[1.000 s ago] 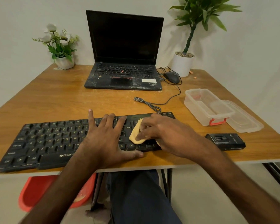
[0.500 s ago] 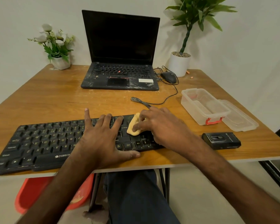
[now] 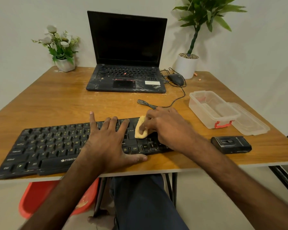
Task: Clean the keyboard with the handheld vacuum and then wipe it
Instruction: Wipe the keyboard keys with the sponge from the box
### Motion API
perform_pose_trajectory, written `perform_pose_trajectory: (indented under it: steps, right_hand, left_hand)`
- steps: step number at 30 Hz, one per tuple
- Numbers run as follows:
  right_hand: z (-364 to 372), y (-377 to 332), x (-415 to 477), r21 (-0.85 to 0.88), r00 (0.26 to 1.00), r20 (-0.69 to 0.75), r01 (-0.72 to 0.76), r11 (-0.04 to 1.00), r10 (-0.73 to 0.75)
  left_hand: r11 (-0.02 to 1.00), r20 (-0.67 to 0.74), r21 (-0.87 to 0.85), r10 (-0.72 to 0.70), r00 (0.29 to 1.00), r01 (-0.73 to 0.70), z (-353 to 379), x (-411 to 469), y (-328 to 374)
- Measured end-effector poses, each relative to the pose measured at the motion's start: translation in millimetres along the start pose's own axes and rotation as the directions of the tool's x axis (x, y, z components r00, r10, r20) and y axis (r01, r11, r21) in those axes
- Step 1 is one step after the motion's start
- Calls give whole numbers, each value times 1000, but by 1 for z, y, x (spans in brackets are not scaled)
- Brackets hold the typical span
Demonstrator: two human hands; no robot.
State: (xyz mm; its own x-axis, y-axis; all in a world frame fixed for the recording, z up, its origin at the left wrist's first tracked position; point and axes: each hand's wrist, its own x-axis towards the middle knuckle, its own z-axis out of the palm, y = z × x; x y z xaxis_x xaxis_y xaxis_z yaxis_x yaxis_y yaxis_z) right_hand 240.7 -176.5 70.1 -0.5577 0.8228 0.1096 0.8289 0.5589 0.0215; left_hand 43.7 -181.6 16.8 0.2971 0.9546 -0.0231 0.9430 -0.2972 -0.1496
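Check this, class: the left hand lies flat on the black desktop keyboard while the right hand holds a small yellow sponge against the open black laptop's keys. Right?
One thing is wrong. The head view shows the right hand holding the small yellow sponge against the black desktop keyboard, not the open black laptop behind it. The left hand does lie flat on that keyboard.

A home desk: laptop (image 3: 126,52), mouse (image 3: 176,79) and potted plants (image 3: 187,63) against a wall.

Right hand (image 3: 166,128) presses yellow cloth (image 3: 140,128) on keyboard (image 3: 45,146).
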Motion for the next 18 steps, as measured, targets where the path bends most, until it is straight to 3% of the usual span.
perform_pose_trajectory:
  steps: [5, 10, 13, 16, 18]
  right_hand:
    - [-9, 26, -19, 9, 987, 61, -148, 989, 147]
    - [7, -7, -12, 166, 997, 21, -76, 983, 74]
    - [7, -12, -9, 114, 999, -5, -40, 993, 41]
    - [-3, 8, -20, 21, 990, 24, -139, 990, 138]
    - [-9, 13, -27, 59, 981, 42, -192, 980, 190]
  left_hand:
    - [1000, 1, -21, -3, 1000, 3, 2, 1, -1]
    - [1000, -1, 1, -2, 1000, 2, 3, 2, 0]
    - [1000, -1, -6, -1, 1000, 1, 3, 0, 0]
    - [999, -1, -34, -2, 1000, 2, 1, 0, -2]
    - [999, 1, -40, -4, 1000, 4, 1, -1, -1]
